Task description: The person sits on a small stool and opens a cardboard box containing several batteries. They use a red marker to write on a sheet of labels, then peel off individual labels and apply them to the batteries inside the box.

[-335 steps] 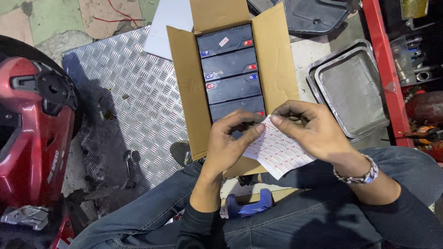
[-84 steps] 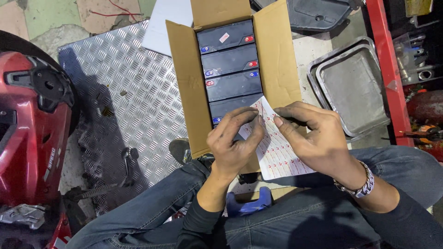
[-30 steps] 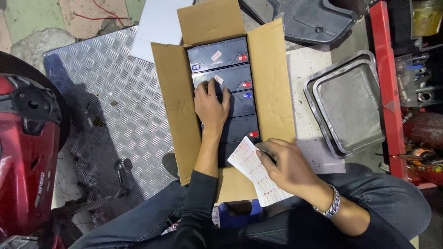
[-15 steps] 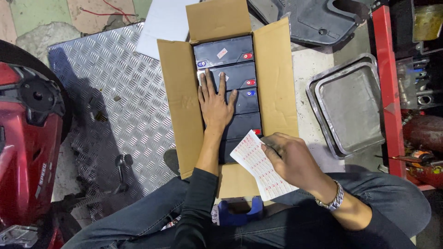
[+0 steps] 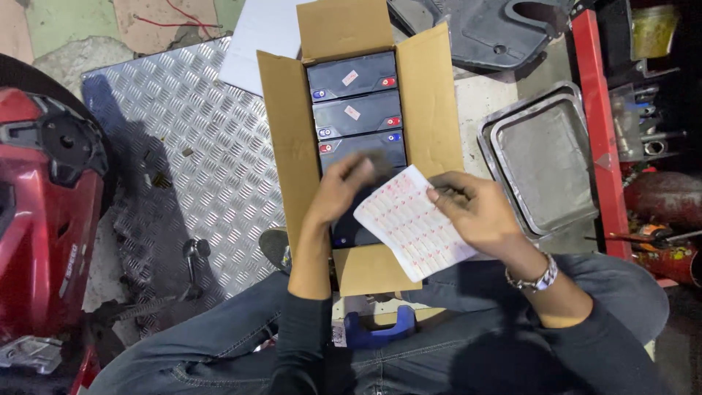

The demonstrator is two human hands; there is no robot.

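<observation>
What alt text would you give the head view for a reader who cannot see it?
A seated person's right hand holds a white sticker sheet with rows of red marks over an open cardboard box of dark grey batteries, while the blurred left hand hovers above the batteries. Around it lie a diamond-plate metal sheet, an empty metal tray and a red scooter.

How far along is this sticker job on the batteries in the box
Done: the cardboard box is open, and two batteries each show a small white sticker on top. In hand: the right hand holds the sticker sheet, and the blurred left hand is over the third battery. Left: I see no sticker on that one, and the nearest battery is mostly hidden.
</observation>
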